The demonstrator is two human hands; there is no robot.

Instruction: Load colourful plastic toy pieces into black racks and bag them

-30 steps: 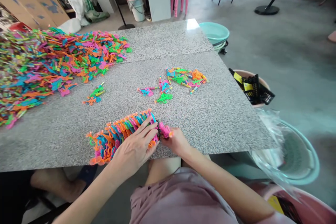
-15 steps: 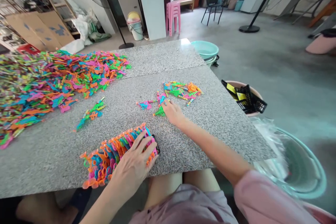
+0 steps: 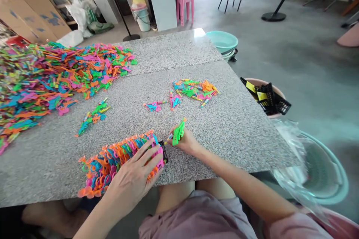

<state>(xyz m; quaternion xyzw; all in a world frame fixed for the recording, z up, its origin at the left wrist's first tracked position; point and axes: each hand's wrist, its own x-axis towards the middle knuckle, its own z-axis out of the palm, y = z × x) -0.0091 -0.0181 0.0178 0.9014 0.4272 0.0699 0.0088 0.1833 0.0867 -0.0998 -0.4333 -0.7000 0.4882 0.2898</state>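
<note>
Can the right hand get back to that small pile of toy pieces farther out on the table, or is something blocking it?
Probably yes. Bare granite table lies between the right hand and the small pile, though its fingers already hold a green toy piece.

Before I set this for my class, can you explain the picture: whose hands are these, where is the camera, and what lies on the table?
The camera sits on a person's head, looking down at their own two bare hands. The left hand presses on a packed row of coloured plastic toys near the table's front edge. The right hand holds one green toy piece beside that row. On the speckled stone table lie a big loose heap of such pieces at far left and a small pile further back.
</note>
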